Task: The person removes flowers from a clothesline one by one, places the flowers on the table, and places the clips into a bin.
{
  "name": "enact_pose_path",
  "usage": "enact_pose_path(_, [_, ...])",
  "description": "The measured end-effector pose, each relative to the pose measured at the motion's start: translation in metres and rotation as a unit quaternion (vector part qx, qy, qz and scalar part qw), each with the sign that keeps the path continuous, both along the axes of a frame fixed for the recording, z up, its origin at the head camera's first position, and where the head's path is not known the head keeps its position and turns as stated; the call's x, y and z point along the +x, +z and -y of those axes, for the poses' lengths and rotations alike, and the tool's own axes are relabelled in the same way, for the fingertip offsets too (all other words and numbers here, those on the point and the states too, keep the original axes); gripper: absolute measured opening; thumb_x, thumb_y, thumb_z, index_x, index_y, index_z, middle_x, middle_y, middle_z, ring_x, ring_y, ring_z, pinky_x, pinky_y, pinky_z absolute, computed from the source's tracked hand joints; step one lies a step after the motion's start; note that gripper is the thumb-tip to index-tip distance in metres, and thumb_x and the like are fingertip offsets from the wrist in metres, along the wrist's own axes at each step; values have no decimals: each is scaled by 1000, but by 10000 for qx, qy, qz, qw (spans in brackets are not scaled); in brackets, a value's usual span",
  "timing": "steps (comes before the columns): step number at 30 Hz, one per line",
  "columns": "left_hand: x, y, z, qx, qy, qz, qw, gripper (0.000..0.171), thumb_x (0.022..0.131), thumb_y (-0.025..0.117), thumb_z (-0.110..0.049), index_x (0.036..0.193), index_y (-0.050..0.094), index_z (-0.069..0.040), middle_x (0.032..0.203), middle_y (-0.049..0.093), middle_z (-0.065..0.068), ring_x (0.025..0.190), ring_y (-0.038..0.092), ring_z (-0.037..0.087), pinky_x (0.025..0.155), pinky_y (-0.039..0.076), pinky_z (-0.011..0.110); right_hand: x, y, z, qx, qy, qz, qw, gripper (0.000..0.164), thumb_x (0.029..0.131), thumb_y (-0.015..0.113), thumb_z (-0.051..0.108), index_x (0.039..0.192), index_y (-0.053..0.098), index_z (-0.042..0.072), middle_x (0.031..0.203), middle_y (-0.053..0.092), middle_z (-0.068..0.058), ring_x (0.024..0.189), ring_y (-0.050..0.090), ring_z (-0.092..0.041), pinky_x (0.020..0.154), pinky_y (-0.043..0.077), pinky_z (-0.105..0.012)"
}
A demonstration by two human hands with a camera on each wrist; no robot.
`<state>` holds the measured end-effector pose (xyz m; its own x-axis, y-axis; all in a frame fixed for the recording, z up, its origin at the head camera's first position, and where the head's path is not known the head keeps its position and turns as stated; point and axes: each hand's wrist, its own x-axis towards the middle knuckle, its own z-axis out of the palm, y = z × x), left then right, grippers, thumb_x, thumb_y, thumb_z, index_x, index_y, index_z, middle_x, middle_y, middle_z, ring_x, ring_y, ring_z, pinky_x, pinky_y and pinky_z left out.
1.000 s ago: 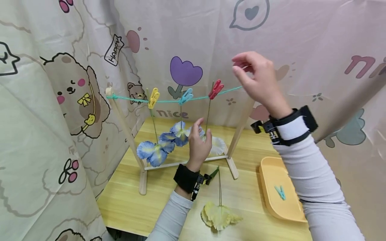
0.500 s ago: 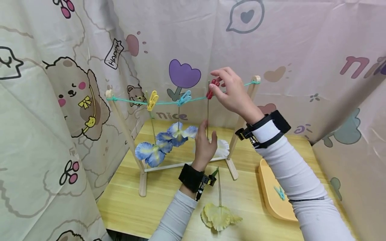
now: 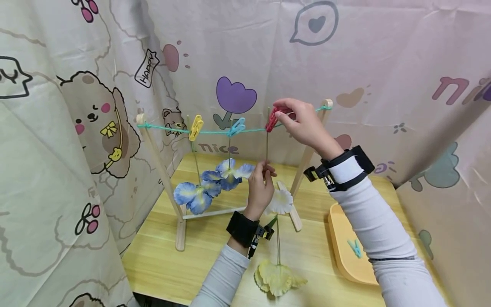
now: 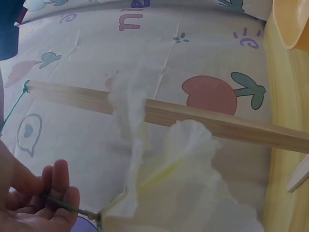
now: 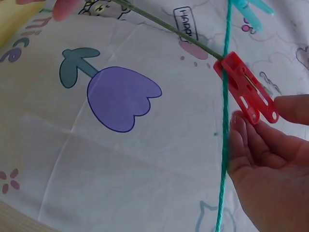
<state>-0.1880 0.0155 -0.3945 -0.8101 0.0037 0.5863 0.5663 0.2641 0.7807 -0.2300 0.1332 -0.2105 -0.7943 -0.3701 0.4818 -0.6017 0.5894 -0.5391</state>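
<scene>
We see two blue flowers [image 3: 197,197] hanging at left; our right hand [image 3: 304,123] pinches the red peg [image 5: 246,89] on the line [image 5: 224,150]; our left hand [image 3: 262,192] grips the stem [image 3: 267,147] of the white flower [image 3: 281,202] below; the yellow flower [image 3: 277,277] lies near, unhung; a teal peg [image 3: 355,248] sits in the right tray [image 3: 342,230].

Soft light is filling the head view; a shadow [image 3: 441,138] is crossing the curtain [image 3: 376,55] at 3 o'clock. Left wrist: white flower [image 4: 183,188] is blurring.
</scene>
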Motion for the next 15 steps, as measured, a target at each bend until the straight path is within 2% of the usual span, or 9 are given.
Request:
enact_pose_path(3, [0,-1,1,-42,42,-15,10000,27,100,36,1,123,50,0,97,60,14,87,64,21,82,53,22,0,-2,-2,-131,-32,385,9992,31,96,52,17,123,58,2,108,66,-16,92,64,-25,68,51,-17])
enact_pose_path(6, [0,-2,2,-93,122,-86,9998,28,100,36,1,123,51,0,96,61,14,86,64,21,80,54,23,0,-3,-3,-223,-6,459,9987,28,96,53,18,119,60,3,105,67,-15,83,63,-15,61,48,-14])
enact_pose_path(10, [-1,0,2,-118,200,-94,9997,28,100,36,1,122,53,1,94,62,14,84,64,21,78,54,22,0,-5,-3,-245,109,117,9996,25,97,53,18,114,61,1,100,67,-14,74,59,-5,60,47,-14])
enact_pose_path(15, [-2,3,3,-31,200,-144,9997,27,100,35,0,120,54,1,93,62,17,83,65,22,77,55,24,-2,-7,-1,-282,159,-586,9978,23,96,54,15,108,61,-3,96,66,-14,76,56,-9,65,43,-12])
